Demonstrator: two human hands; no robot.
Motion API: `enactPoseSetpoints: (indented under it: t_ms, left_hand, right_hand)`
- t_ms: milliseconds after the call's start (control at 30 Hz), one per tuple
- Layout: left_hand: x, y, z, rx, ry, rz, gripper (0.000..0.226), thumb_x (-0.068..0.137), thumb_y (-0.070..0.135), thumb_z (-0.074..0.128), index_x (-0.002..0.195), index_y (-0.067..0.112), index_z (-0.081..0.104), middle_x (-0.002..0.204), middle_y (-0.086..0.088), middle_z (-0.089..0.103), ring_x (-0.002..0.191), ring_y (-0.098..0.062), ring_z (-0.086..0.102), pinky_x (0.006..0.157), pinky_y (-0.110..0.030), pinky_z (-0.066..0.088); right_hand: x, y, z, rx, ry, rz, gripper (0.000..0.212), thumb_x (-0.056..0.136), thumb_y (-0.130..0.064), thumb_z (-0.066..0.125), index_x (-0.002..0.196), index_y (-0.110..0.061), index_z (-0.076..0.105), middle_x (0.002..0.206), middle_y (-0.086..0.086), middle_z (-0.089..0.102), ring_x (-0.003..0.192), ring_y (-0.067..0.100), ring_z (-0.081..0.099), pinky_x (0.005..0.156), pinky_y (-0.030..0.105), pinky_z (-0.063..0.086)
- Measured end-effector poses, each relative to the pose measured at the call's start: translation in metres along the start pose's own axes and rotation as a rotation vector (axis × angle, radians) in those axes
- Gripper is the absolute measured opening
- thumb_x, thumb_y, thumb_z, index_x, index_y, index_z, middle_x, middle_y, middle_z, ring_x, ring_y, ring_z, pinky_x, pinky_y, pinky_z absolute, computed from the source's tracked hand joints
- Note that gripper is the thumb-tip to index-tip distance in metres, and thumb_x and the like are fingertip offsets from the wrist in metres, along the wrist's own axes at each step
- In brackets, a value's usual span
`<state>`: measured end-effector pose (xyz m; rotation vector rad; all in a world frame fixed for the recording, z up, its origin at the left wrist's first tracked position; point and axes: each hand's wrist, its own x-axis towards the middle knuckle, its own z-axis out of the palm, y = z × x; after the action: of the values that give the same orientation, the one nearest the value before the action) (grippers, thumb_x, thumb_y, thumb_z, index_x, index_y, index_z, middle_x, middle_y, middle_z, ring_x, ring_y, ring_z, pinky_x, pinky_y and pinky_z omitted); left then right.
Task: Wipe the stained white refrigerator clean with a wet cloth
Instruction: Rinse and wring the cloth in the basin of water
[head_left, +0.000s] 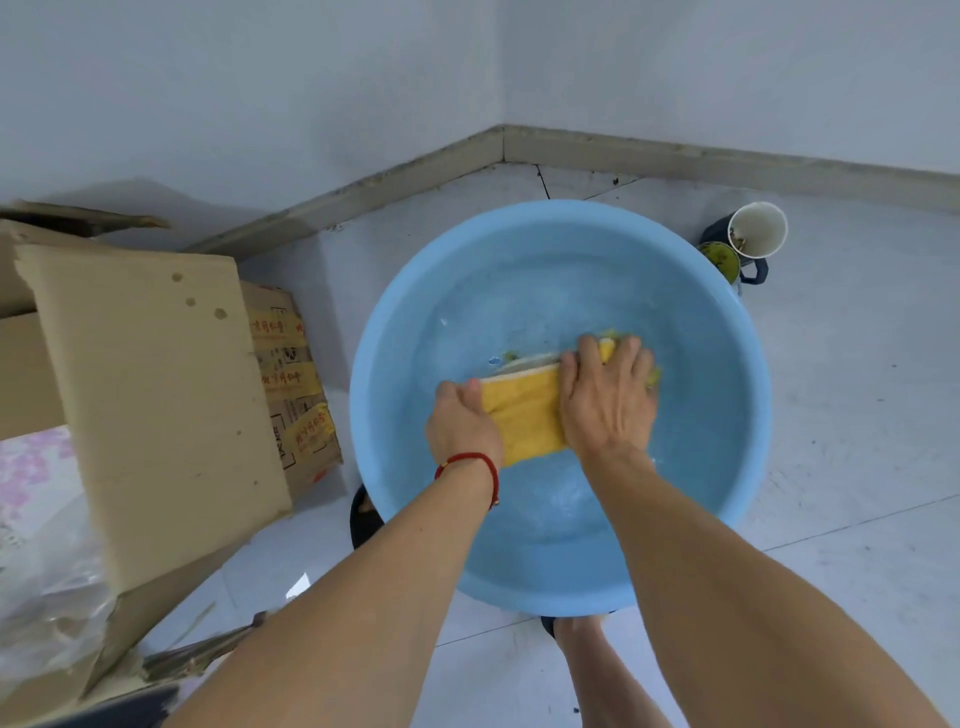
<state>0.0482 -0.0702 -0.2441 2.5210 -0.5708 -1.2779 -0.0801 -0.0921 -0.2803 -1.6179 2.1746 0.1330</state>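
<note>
You had the cloth (524, 410) held from both ends: left hand (461, 423) w/ fingers curled round its near-left end, right hand (605, 397) laid over the far-right end, fingers bent down over the edge, clamping it. Cloth sat low in the basin (374, 415), stretched btwn your hands, at or just above the water; can't tell how much was under. Fridge wasn't in view at all, so the wiping itself hadn't begun as far as this showed.

Risks from here, my read: lift the cloth out w/o a proper wring and it'd drip over the tile floor (857, 441), slick underfoot, esp. w/ your bare foot (576, 631) right at the near rim. Lean hard on that rim and the basin could tip or slop over.

Around the grip: cardboard box (156, 389) to the left, close to the basin, flap hanging open; splash would soak it. Far right past the rim, a cup (758, 228) lay tilted on a dark jug (753, 270). Box and wall corner hemmed the left and far sides; right side looked freer.
</note>
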Motion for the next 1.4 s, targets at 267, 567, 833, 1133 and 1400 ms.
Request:
enactPoseSetpoints:
  t_ms: [267,567,833,1133,1400]
  left_hand:
    - [0.010,-0.006,0.031,-0.335,-0.311,-0.269,0.077,0.071,0.091,0.028,0.115,0.039,0.065,0.116,0.002,0.070,0.107,-0.027,0.067,0.102,-0.050,0.051]
    - [-0.012,0.028,0.015,-0.199,-0.176,-0.193,0.062,0.092,0.065,0.042,0.114,0.016,0.072,0.116,-0.009,0.072,0.110,-0.031,0.066,0.102,-0.043,0.051]
    - [-0.051,0.062,-0.034,-0.478,-0.402,-0.012,0.026,0.084,0.044,0.072,0.075,0.022,0.061,0.082,-0.003,0.063,0.080,-0.021,0.060,0.078,-0.041,0.052]
    - [-0.114,0.110,-0.090,-0.409,-0.695,0.193,0.032,0.099,0.027,0.064,0.094,-0.005,0.063,0.080,-0.018,0.059,0.070,-0.029,0.059,0.067,-0.044,0.053]
    - [-0.109,0.111,-0.153,-0.285,-0.949,0.174,0.047,0.084,-0.006,0.054,0.130,-0.001,0.060,0.119,-0.016,0.069,0.108,-0.033,0.067,0.090,-0.046,0.058]
  right_hand:
    - [-0.036,-0.043,-0.007,1.087,-0.355,0.518,0.023,0.088,-0.042,0.055,0.102,-0.030,0.070,0.096,-0.006,0.073,0.101,0.024,0.067,0.097,0.045,0.055]
    - [-0.007,-0.042,-0.022,0.645,-0.203,0.155,0.046,0.102,-0.039,0.053,0.061,-0.019,0.043,0.056,0.003,0.050,0.063,0.033,0.049,0.063,0.034,0.039]
    - [0.001,-0.018,-0.063,0.273,-0.394,-0.014,0.061,0.096,-0.064,0.012,0.122,-0.028,0.054,0.127,0.012,0.054,0.110,0.034,0.049,0.089,0.048,0.043]
    - [-0.064,0.022,-0.154,0.652,-0.480,-0.368,0.118,0.079,0.005,0.070,0.161,-0.045,0.001,0.164,-0.030,0.006,0.158,0.011,0.012,0.125,0.042,0.026]
    - [-0.068,-0.008,-0.187,0.746,-0.299,-0.227,0.035,0.081,-0.005,0.075,0.094,-0.027,0.051,0.081,-0.006,0.061,0.074,0.011,0.054,0.062,0.040,0.047]
